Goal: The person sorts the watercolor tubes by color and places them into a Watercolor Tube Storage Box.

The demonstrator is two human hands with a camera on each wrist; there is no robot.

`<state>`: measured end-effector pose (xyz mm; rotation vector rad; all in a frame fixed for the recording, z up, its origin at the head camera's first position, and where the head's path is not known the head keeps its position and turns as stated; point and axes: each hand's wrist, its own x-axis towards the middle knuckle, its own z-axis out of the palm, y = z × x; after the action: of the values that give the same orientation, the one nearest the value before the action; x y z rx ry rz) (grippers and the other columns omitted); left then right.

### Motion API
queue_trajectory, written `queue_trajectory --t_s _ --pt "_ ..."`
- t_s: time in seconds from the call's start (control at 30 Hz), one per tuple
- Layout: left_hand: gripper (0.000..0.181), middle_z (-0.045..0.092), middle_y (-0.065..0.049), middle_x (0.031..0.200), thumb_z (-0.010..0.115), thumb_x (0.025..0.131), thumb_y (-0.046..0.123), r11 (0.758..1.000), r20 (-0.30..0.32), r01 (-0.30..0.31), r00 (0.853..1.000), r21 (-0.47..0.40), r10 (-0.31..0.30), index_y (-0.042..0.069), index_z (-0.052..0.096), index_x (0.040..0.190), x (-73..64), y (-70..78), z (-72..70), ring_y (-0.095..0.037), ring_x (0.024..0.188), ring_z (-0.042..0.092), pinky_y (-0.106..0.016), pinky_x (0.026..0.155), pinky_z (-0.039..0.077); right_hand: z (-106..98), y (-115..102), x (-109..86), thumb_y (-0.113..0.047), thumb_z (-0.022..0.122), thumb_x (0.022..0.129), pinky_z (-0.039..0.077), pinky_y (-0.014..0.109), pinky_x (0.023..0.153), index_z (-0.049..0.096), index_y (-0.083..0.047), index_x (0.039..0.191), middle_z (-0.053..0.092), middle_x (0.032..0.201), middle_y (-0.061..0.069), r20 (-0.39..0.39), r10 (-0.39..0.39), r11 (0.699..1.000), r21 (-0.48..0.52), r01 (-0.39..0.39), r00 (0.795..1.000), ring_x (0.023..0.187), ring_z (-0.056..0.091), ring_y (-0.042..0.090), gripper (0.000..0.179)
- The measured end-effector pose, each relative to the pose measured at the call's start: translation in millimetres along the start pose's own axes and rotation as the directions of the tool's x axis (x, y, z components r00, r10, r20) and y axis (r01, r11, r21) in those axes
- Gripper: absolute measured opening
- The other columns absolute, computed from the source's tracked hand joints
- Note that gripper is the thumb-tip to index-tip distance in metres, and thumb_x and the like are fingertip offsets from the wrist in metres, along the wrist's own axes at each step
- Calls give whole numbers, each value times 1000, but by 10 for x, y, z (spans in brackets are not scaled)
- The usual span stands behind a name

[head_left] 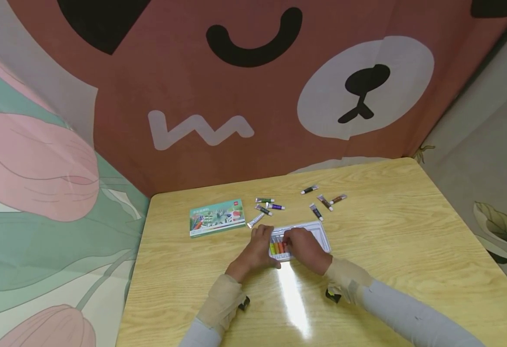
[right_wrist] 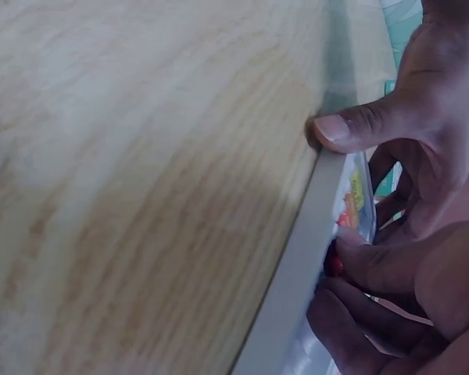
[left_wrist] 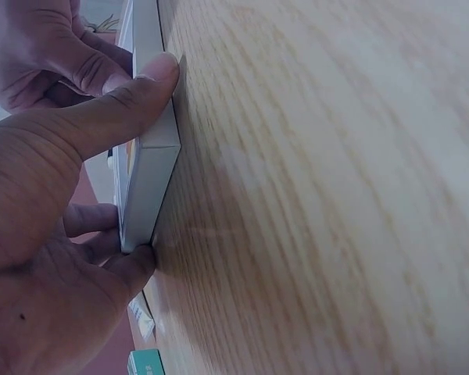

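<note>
A white plastic tray lies on the wooden table, with several paint tubes in yellow and orange side by side at its left end. My left hand holds that end, thumb on the near side wall and fingers around the far corner. Over the middle of the tray, my right hand pinches a small red paint tube between thumb and fingers, right beside the orange ones. Most of the red tube is hidden by my fingers. The right part of the tray shows bare slots.
A teal paint box lies to the left on the table. Behind the tray are loose tubes, among them a silver-white one, a purple one and a brown one. A printed cloth hangs along the back edge.
</note>
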<state>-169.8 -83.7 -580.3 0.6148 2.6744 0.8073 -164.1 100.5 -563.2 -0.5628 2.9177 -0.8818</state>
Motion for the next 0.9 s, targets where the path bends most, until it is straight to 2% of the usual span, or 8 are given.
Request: queue_trajectory --t_s 0.13,0.27,0.4,0.5,0.67,0.8,0.9 --pt "111 42 -16 144 99 64 24 1000 -9 -10 1000 3 10 -1 36 152 -5 13 -9 -31 129 37 -41 109 45 -65 8 46 4 77 79 51 32 66 71 -7 79 68 75 2 60 -2 1000 16 1 998 70 60 13 12" --pt "111 41 -15 144 99 65 25 1000 3 -13 1000 -2 13 1 35 153 -10 23 -14 -29 127 36 -40 108 46 -118 41 113 1 76 83 52 31 66 72 -8 80 70 76 1 73 1 1000 22 -2 997 70 61 12 10" --pt "111 39 -13 146 98 66 24 1000 23 8 1000 -15 -7 3 34 154 -13 26 -29 -27 127 34 -39 107 46 -158 39 247 -5 77 87 52 33 66 73 -9 83 68 79 0 45 1 1000 16 -2 999 72 60 13 7" --pt "111 39 -13 146 98 66 24 1000 23 11 1000 -9 -11 3 34 154 -14 22 -38 -27 128 35 -39 108 46 -190 26 405 -7 78 87 54 36 68 74 -6 88 66 83 4 -13 -22 1000 -4 22 1000 76 62 17 5" --pt "112 38 -14 147 98 66 26 1000 28 6 1000 -3 -6 2 33 154 -20 14 -31 -28 131 34 -40 110 44 -209 60 739 -7 79 88 58 41 73 73 -2 99 66 91 10 -69 -36 994 -110 28 997 85 65 25 13" --pt "111 39 -15 146 99 65 26 1000 18 -2 1000 -1 2 1 35 153 -19 15 -21 -29 129 35 -40 109 45 -222 106 949 -5 76 90 59 42 80 73 -1 108 68 101 13 -30 -23 984 -179 18 999 95 67 29 19" --pt "111 40 -15 145 99 64 25 1000 9 -7 1000 5 7 1 36 152 -21 20 -28 -29 127 35 -40 109 45 -208 131 1056 -1 74 90 59 40 83 74 -2 108 70 104 13 2 -61 973 -222 60 998 98 69 29 18"
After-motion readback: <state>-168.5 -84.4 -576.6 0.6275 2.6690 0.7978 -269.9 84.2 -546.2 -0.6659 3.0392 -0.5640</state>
